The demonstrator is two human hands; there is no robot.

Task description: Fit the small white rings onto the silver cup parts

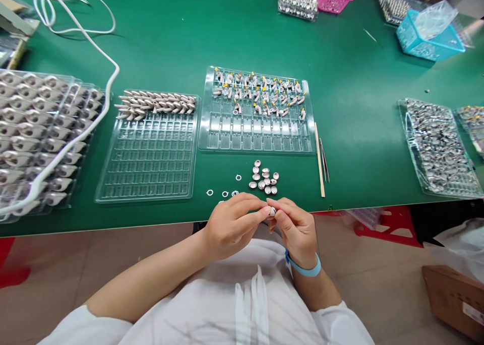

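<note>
At the table's front edge, a small silvery metal part is pinched between the fingertips of both hands. My left hand grips its left side; my right hand, with a light blue wristband, grips its right. The fingers cover most of the part. Just beyond them lies a loose group of round metal caps. Several thin white rings are scattered beside my left hand. Farther back, a clear tray holds rows of curved metal pieces with yellow tips.
Left of centre is a clear tray partly filled with metal pieces. A white cable crosses stacked trays at far left. A wooden stick and tweezers lie to the right. Farther right are a filled tray and blue basket.
</note>
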